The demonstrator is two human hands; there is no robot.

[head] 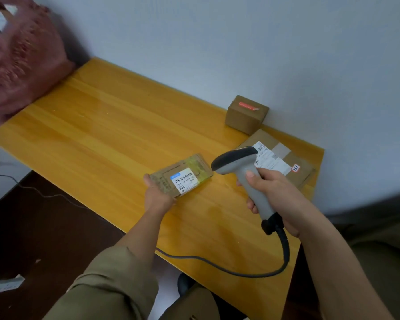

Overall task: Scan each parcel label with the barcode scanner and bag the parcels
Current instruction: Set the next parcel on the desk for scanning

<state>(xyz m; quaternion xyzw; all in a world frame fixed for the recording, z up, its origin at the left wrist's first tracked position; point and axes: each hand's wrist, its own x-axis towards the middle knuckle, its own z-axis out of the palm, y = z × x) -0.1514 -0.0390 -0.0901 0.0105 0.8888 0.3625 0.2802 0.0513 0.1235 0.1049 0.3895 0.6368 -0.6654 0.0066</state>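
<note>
My left hand (156,192) holds a small flat cardboard parcel (183,174) from below, its white barcode label facing up, just above the yellow wooden table (97,135). My right hand (273,195) grips the handle of a grey barcode scanner (238,165), whose dark head points left at the parcel's right end. The scanner's cable (252,271) loops down over the table's front edge. A red mesh bag (26,61) stands at the table's far left with a labelled parcel showing at its top.
A small brown box (246,114) with a red strip sits against the wall at the back right. A larger flat labelled box (284,162) lies behind the scanner by the table's right edge. A thin wire (32,190) runs across the dark floor on the left.
</note>
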